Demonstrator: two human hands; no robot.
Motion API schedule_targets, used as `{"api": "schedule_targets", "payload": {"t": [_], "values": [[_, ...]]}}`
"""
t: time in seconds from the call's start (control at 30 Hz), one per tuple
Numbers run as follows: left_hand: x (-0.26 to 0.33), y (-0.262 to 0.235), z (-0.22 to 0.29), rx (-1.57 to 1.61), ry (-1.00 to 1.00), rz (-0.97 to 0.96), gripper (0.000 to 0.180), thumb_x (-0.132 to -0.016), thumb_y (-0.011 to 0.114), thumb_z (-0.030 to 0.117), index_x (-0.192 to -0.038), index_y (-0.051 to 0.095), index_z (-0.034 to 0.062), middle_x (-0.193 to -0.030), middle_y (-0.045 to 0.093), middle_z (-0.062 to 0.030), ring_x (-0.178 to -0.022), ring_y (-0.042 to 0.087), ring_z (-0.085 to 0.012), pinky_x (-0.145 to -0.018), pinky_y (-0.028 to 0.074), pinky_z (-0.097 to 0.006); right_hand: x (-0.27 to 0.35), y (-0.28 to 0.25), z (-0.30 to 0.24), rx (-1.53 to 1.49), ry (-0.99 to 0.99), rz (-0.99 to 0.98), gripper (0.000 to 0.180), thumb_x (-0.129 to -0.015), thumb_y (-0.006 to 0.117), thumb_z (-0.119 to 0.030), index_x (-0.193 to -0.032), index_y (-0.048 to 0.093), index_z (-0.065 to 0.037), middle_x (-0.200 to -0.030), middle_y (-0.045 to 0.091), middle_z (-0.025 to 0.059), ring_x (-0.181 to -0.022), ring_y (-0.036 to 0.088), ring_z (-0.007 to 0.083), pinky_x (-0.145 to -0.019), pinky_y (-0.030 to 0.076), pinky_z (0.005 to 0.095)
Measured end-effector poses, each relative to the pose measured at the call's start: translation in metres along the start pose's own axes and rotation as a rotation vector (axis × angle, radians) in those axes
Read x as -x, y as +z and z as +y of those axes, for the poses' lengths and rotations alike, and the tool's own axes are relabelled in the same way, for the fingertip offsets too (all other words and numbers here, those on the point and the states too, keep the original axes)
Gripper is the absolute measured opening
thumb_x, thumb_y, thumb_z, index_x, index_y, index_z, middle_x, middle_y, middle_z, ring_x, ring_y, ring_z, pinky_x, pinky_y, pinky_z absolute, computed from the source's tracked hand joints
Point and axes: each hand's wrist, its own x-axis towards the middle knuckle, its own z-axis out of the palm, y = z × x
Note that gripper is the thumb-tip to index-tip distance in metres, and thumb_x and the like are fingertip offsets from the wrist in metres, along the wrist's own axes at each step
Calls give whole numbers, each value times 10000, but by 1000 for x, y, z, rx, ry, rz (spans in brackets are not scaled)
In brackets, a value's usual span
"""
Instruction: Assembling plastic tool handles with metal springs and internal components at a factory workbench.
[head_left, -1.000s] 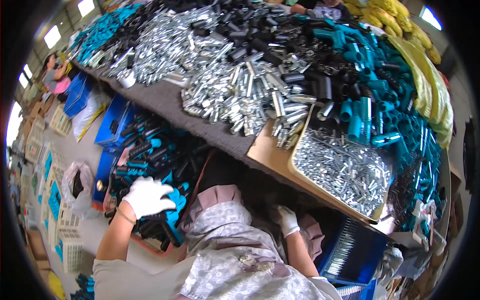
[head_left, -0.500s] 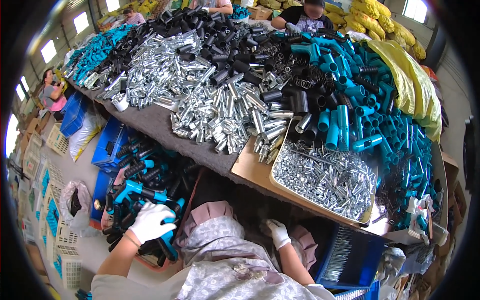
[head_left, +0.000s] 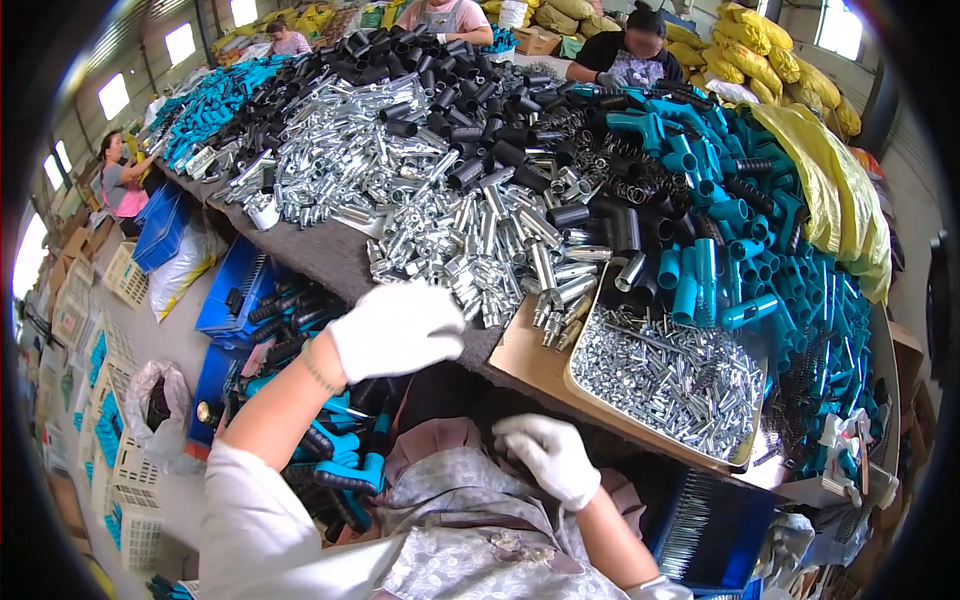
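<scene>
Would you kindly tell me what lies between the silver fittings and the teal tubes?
Mainly black tubes and dark coiled springs, as the head view shows.

One left hand point(head_left: 398, 330) at eight o'clock, one right hand point(head_left: 552, 462) at five; one tray point(head_left: 572, 376) at four; four people point(head_left: 638, 68) between ten and one; countless metal pieces point(head_left: 490, 222) at twelve.

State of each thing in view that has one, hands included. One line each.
Left hand: gloved, raised, fingers curled; grip can't be told
Right hand: gloved, above the lap, fingers bent; grip can't be told
Silver fittings: loose, heaped
Tray: filled with small metal pieces
Blue bin: open, holding metal rods in a row
Yellow sheet: draped, creased
Plastic bag: mouth open
</scene>
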Motion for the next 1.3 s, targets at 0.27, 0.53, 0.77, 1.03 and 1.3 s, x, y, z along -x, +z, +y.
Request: {"api": "schedule_targets", "payload": {"t": [0.27,0.53,0.77,1.03,1.3], "values": [[-128,24,-77,-144,-466,-32,361,-857,634,374,-1066,697,87,-1051,711,-161,-987,685,-336,-887,536,-450,-158,-14,-54,1284,-152,458,146,-836,632,-179,-839,721,-63,-833,673,128,-815,681,304,-698,544,405],[-152,41,-85,190,-475,152,570,-718,762,274,-1252,655,106,-1101,712,-164,-1027,680,-330,-915,530,-401,-185,-27,-64,1296,164,198,151,-815,658,-157,-886,791,-146,-920,761,90,-877,741,285,-707,573,388],[-80,10,-67,1192,-307,725,264,-967,583,159,-1188,592,15,-1041,675,-93,-958,657,-174,-866,541,-309,-138,-52,-103,1084,-113,596,241,-894,578,-227,-795,689,-37,-784,700,173,-739,703,343,-668,560,432],[-4,45,50,1063,-287,85,494,-855,778,395,-1114,577,25,-863,583,9,-705,521,-55,-600,451,-213,11,-53,-83,425,-357,631,104,-923,587,-80,-837,601,-23,-755,596,176,-689,608,375,-628,485,422],[15,31,88,745,-122,-211,407,-780,823,185,-1116,641,45,-816,606,-74,-684,565,-169,-678,502,-301,90,-61,-80,426,-138,553,77,-884,576,-44,-882,649,-18,-738,627,130,-674,641,304,-646,516,358]]}}
